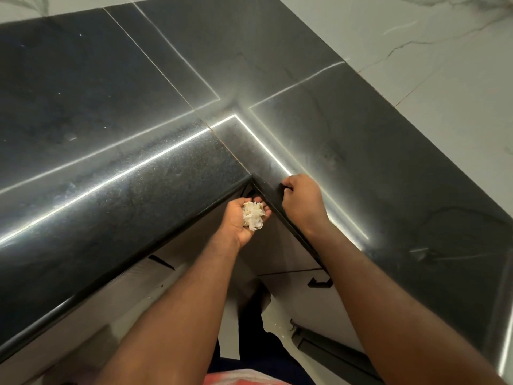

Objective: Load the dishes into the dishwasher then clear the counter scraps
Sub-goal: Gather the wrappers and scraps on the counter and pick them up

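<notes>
Both of your hands are meeting at the inside corner of the black counter [138, 176], where its left run and right run join. Your left hand [236, 227] is sitting just below the counter edge, palm up and cupped, with its fingers curling loosely round a small heap of pale, shredded scraps [253, 216]. The scraps are lying in that palm, right under the corner and off the counter itself. Your right hand [304, 202] is resting knuckles up on the edge of the right run, just beside the left hand, with its fingers curling down toward the edge; you cannot tell whether it is pinching anything, as the fingertips are hiding under the hand. Bright strips of light are reflecting across the polished stone. White marble-look tiles [430, 51] are showing at the far right. Below the counter, pale cabinet fronts are showing, one with a dark handle [319, 283] near your right forearm.
</notes>
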